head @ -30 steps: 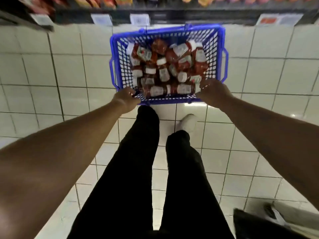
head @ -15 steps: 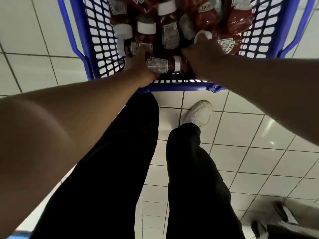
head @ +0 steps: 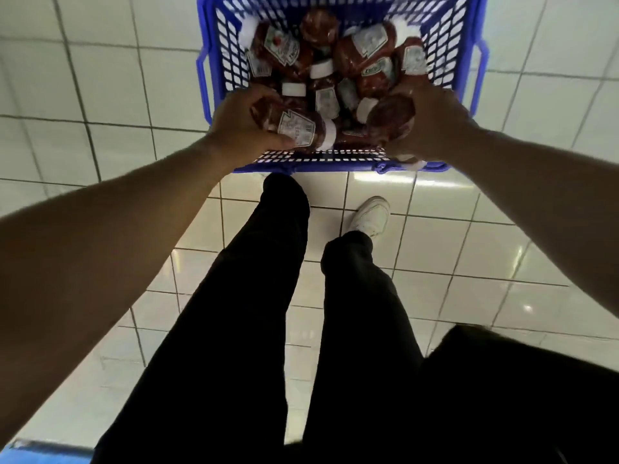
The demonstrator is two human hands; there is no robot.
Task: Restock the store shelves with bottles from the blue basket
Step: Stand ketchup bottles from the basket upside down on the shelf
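Head view showed the left hand [head: 239, 128] wrapped around a red plastic ketchup bottle with a white cap and a pale label [head: 294, 128], lying sideways, its cap pointing toward the other hand. The right hand [head: 432, 125] was curled over a second red ketchup bottle [head: 390, 123], whose rounded end faced the camera. Half a second earlier both hands had only been reaching down among the pile; by this moment each had a bottle raised slightly above the rest, near the front wall of the blue plastic lattice basket [head: 321, 160]. That suggested the pick was done and the carry to the shelves was the step to come. The remaining red ketchup bottles [head: 368, 58] lay jumbled in the basket, some caps up, some on their sides. The basket sat on the white tiled floor [head: 100, 95], just ahead of the person's black trousers [head: 254, 296] and white shoe [head: 370, 217]. No shelf was visible in this frame.
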